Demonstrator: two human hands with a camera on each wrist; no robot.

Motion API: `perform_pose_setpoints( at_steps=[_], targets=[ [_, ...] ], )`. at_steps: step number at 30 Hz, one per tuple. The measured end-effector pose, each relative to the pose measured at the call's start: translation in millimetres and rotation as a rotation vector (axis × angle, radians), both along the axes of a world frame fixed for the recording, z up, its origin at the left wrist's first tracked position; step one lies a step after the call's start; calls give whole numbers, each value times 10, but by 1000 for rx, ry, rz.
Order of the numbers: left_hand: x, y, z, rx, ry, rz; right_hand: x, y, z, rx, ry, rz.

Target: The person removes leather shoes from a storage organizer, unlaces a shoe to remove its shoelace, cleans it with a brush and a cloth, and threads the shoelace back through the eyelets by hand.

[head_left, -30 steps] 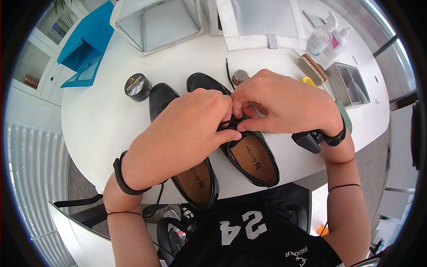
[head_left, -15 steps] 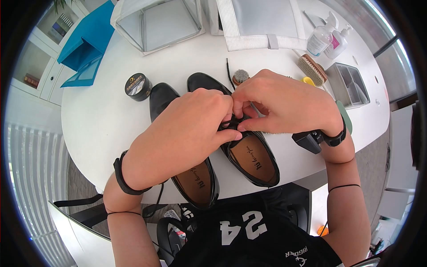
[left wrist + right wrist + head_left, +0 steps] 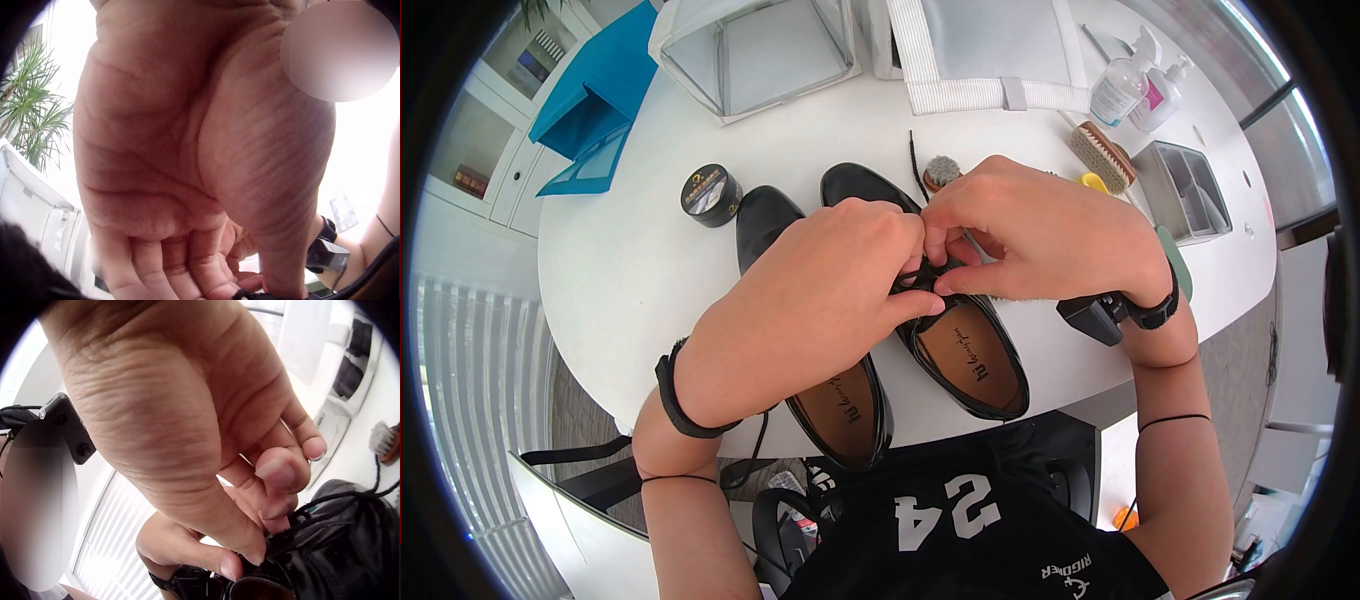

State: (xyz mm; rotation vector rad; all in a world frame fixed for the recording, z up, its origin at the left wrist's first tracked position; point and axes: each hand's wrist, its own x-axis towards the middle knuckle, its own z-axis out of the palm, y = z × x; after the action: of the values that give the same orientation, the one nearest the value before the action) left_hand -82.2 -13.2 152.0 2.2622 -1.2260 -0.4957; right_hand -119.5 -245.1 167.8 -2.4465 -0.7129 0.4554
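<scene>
Two black leather lace-up shoes with brown insoles stand side by side, toes pointing away from me: the left shoe [image 3: 766, 218] and the right shoe [image 3: 862, 184]. Both hands meet over the lacing of the right shoe. My left hand [image 3: 810, 275] reaches across the left shoe and pinches the black shoelace, thumb low beside the tongue. Opposite it, my right hand [image 3: 1040, 235] pinches the lace with thumb and curled fingers. In the right wrist view the shoelace [image 3: 337, 500] runs over the shoe's upper, one loose end trailing toward the brush. The fingers hide most of the lacing.
A round black tin [image 3: 710, 196] sits left of the shoes. Beyond the right hand lie a small round brush [image 3: 942, 171], a wooden brush [image 3: 1102, 157], a grey organizer [image 3: 1183, 190] and pump bottles [image 3: 1117, 92]. White boxes [image 3: 765, 55] and a blue holder [image 3: 600, 85] stand behind.
</scene>
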Motion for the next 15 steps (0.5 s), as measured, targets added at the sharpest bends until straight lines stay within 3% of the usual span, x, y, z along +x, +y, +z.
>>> perform_pose_setpoints(
  at_steps=[15],
  targets=[
    [-3,2,-2,9,6,8,4,3,-4,18,-13,11]
  ],
)
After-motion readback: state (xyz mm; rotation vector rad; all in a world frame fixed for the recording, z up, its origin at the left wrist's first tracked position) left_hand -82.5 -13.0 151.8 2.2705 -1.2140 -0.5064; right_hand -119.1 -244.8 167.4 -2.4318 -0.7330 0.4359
